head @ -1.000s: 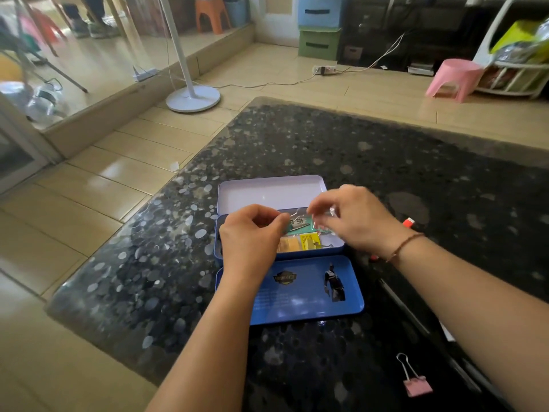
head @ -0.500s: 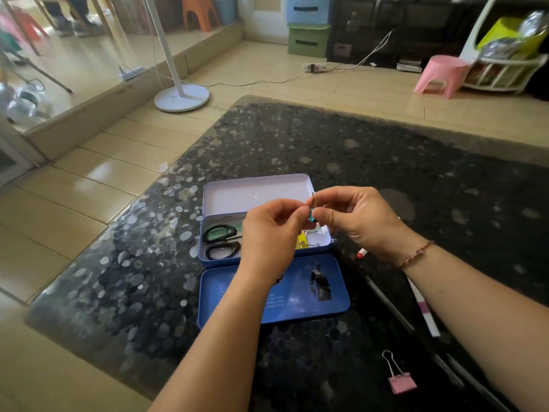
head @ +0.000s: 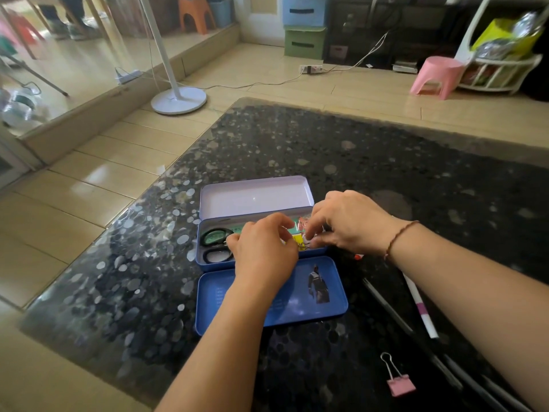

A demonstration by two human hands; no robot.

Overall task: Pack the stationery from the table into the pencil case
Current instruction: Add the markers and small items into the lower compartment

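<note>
An open blue tin pencil case (head: 204, 263) lies on the black speckled table (head: 386, 173), its pale lid (head: 255, 197) folded back. Black-handled scissors (head: 217, 245) lie in its left end, and small coloured clips (head: 298, 242) in its right end. A second blue tin part (head: 297, 304) lies just in front. My left hand (head: 264, 251) hovers over the middle of the case with curled fingers that hide what is under them. My right hand (head: 347, 221) reaches into the right end, thumb and forefinger pinching a small clip.
On the table to the right lie a pink binder clip (head: 399, 382), a white and pink pen (head: 421, 310), black pens (head: 395, 316) and a red-tipped item (head: 359, 257) half hidden by my wrist. The table's left edge drops to a tiled floor.
Both hands held a small clip above the case half a second ago. They have now come down into the case's right end.
</note>
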